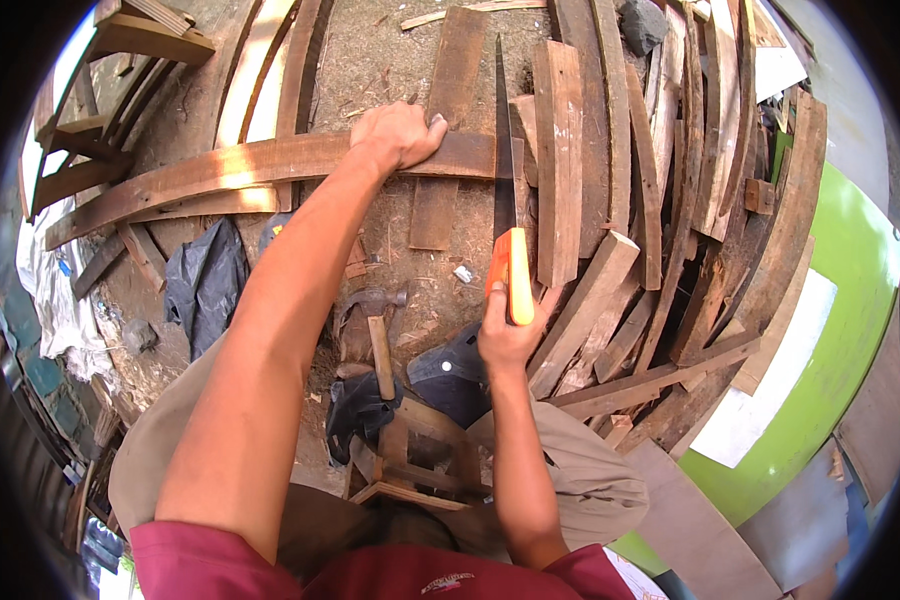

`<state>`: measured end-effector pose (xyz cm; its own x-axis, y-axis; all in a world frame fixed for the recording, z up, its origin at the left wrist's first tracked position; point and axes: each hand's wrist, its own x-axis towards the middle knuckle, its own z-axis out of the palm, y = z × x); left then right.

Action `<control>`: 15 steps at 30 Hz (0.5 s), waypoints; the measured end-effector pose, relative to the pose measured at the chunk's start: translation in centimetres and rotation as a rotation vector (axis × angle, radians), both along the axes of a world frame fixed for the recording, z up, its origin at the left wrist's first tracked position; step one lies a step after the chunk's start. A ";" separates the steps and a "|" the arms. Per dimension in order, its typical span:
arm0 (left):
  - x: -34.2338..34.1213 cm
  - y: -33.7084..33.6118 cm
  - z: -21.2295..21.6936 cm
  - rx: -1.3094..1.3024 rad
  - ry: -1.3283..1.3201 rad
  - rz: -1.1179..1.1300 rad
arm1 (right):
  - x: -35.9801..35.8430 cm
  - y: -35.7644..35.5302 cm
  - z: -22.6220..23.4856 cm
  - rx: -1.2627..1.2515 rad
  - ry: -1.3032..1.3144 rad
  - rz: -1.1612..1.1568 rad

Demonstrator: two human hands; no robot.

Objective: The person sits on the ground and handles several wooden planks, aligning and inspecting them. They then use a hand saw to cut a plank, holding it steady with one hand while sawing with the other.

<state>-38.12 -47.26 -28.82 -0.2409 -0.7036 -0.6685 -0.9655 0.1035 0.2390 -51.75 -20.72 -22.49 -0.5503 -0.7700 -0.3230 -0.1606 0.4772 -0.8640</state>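
My left hand (398,136) presses on a long brown wooden plank (230,165) lying crosswise, its fingers curled over the far edge and the thumb toward the right end. Under that end runs another board (435,215), pointing away from me. In my right hand (513,330) is a handsaw (511,270) with an orange and yellow handle, gripped with closed fingers. The dark blade points away from me, upright on edge, right at the plank's right end. Whether its teeth touch the wood, I cannot tell.
Between my legs a hammer (380,350) leans near dark cloth (360,410) and a small wooden stool (410,495). Several loose timbers (558,160) are heaped to the right, beside a green panel (830,330). At left lie a black plastic sheet (205,270) and a wooden frame (85,150).
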 end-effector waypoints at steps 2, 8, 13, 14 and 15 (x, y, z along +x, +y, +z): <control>0.4 0.0 0.0 0.025 -0.007 0.003 | 0.1 5.1 0.6 0.030 -0.014 0.022; 0.5 -0.1 -0.1 0.055 -0.042 0.021 | -0.2 10.6 5.6 0.090 -0.018 0.032; -0.4 0.3 0.0 -0.033 -0.012 -0.026 | 0.3 -4.9 0.1 -0.030 0.076 0.048; -0.1 0.2 0.1 -0.020 -0.020 -0.023 | 0.6 -3.7 0.1 -0.043 0.057 0.028; 0.0 0.2 0.3 0.001 -0.020 -0.026 | 0.3 -0.7 1.1 -0.001 0.110 0.091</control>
<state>-38.12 -47.02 -28.57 -0.2456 -0.6969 -0.6738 -0.9671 0.1283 0.2198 -51.42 -21.41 -21.38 -0.5103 -0.8185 -0.2637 -0.2969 0.4555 -0.8393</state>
